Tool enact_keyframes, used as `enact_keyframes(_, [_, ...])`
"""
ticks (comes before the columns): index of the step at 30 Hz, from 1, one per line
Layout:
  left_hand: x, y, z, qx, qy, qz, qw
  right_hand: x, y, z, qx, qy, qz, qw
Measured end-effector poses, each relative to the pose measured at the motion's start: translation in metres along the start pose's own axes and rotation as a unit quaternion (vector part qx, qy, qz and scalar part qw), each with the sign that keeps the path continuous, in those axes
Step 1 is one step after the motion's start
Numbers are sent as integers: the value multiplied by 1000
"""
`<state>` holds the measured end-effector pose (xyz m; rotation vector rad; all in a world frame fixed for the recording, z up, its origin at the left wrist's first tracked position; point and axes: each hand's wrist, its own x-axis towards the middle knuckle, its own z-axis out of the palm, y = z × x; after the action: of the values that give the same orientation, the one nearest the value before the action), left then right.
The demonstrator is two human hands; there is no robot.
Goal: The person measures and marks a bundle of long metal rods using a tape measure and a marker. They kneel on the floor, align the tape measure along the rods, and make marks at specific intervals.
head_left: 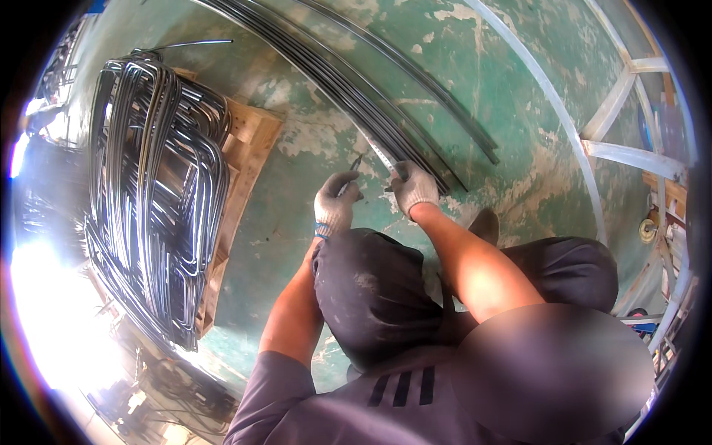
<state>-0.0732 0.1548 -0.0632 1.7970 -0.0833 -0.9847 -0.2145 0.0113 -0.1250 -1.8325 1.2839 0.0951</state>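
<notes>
My gloved left hand point(337, 202) is closed round a dark marker pen point(356, 162), its tip pointing up and away from me. To its right, my gloved right hand point(412, 189) grips the white blade of a tape measure point(381, 153) near the close ends of a bundle of straight metal tubes point(337, 81). The blade lies along the left side of the bundle, which rests on the floor. My right fingers touch the tube ends, and the glove hides part of the tape. My knees are bent below both hands.
At left, a stack of bent, shiny metal tubes point(141, 178) sits on a wooden pallet point(248, 141). Several more straight tubes point(449, 104) lie right of the bundle. A pale metal frame point(630, 154) stands at right. The green floor point(289, 200) has worn patches.
</notes>
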Motion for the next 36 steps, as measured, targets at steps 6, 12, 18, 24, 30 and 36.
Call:
enact_keyframes(6, [6, 1, 1, 3, -11, 8, 1000, 5, -11, -10, -2, 0, 19, 1000])
enact_keyframes(12, [13, 16, 10, 78, -49, 57, 994, 6, -10, -1, -8, 10, 27, 1000])
enact_keyframes(18, [22, 10, 3, 69, -35, 52, 996, 4, -9, -4, 19, -10, 30, 999])
enact_keyframes(24, [25, -2, -4, 56, -26, 53, 997, 5, -14, -21, -13, -31, 10, 999])
enact_keyframes(30, [39, -19, 4, 7, 67, 12, 998, 3, -8, -24, 81, -91, 15, 992])
enact_keyframes(36, [35, -7, 29, -52, 41, -130, 989, -27, -18, -8, 191, -143, 33, 971])
